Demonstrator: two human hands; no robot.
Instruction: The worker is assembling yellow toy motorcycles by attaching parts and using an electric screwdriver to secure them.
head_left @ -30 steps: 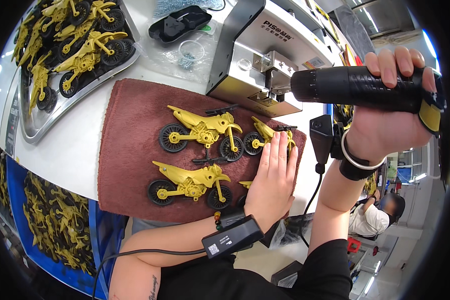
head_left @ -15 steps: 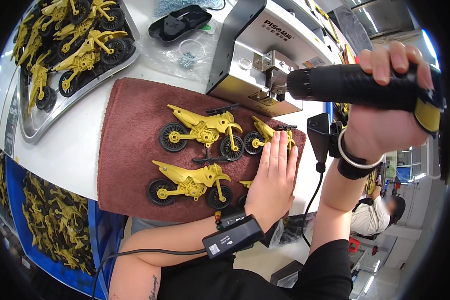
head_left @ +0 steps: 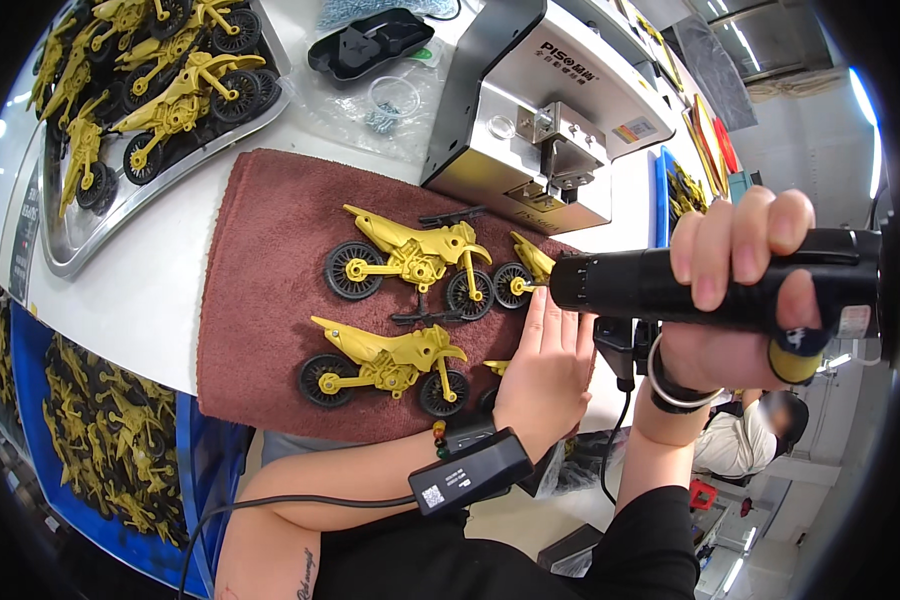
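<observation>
My right hand (head_left: pixel 740 270) grips a black electric screwdriver (head_left: pixel 630 280) held almost level, its nose pointing left. The screwdriver's tip is at a yellow toy motorcycle (head_left: pixel 533 258) on the right of the brown towel (head_left: pixel 260 300), by its rear wheel. My left hand (head_left: pixel 545 385) lies flat with fingers stretched out, their tips against that same toy, whose front half is hidden. Two more toy motorcycles with black wheels lie to the left, an upper one (head_left: pixel 410 252) and a lower one (head_left: pixel 385 362). A fourth is mostly covered by my left hand.
Behind the towel stands a silver screw-feeding machine (head_left: pixel 515 150). At the back left, a metal tray (head_left: pixel 120 230) is heaped with toy motorcycles. A blue bin (head_left: pixel 215 480) of yellow parts stands at lower left. A black dish (head_left: pixel 370 45) lies by a plastic bag with screws (head_left: pixel 382 120).
My right hand has brought the screwdriver down and toward me, from the feeding machine to the right-hand toy motorcycle. My left hand has stayed nearly in place.
</observation>
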